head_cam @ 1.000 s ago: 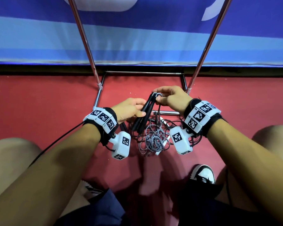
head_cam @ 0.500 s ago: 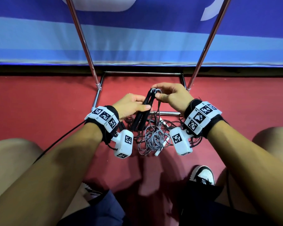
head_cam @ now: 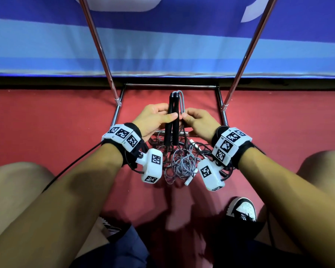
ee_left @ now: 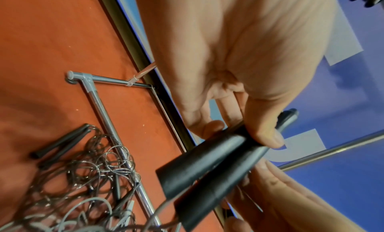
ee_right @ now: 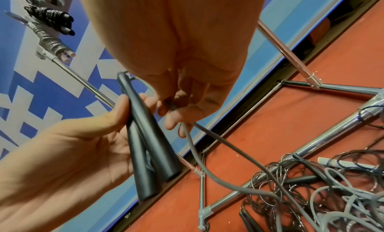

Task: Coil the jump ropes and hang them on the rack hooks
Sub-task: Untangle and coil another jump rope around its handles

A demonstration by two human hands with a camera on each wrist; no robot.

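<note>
My left hand (head_cam: 157, 118) (ee_right: 83, 145) grips two black jump rope handles (head_cam: 171, 120) (ee_left: 209, 168) (ee_right: 149, 137) side by side, held upright above the floor. Just right of them, my right hand (head_cam: 196, 120) (ee_right: 178, 104) pinches the grey cord (head_cam: 181, 101) (ee_right: 199, 155) that leaves the handle tops and drops to a tangled pile of ropes (head_cam: 182, 161) (ee_left: 87, 183) (ee_right: 322, 191) on the red floor. High on the rack, two coiled ropes (ee_right: 50, 30) hang from hooks.
The chrome rack's two uprights (head_cam: 97, 45) (head_cam: 249, 47) rise on both sides of my hands; its base frame (head_cam: 170, 86) lies on the red floor (head_cam: 46, 122). A blue banner wall (head_cam: 162, 35) stands behind. A second black handle pair (ee_left: 60, 140) lies by the pile. My shoe (head_cam: 242, 209) is near right.
The handles have swung from a slant to upright and risen. My right hand has slid from the handle tops down onto the grey cord beside them.
</note>
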